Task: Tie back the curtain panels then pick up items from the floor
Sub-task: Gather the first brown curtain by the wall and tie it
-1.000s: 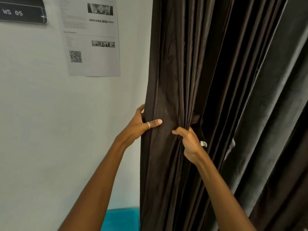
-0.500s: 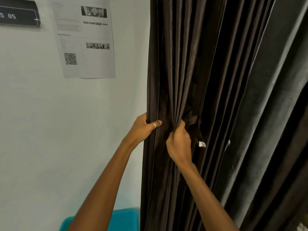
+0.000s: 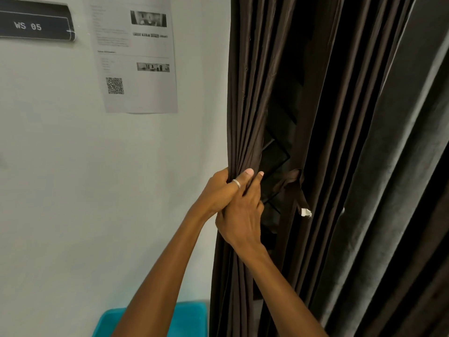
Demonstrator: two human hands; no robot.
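A dark brown curtain panel (image 3: 245,93) hangs beside the white wall, its left folds bunched into a narrow bundle. My left hand (image 3: 218,192), with a ring on the thumb, grips that bundle from the left. My right hand (image 3: 243,215) overlaps it and clasps the same bundle from the right. A brown tie-back strap (image 3: 295,183) with a white tag dangles just right of my hands. A gap in the fabric shows dark window louvres (image 3: 274,159). A second, greyer curtain panel (image 3: 388,166) hangs at the right.
A printed sheet with a QR code (image 3: 136,57) and a black "WS 05" sign (image 3: 34,23) are fixed to the wall at the upper left. A turquoise plastic seat (image 3: 192,319) sits low beneath my arms. The floor is out of view.
My right hand has slid left and gathered the folds against my left hand. The curtain bundle is now tighter, and a gap has opened that shows the louvres.
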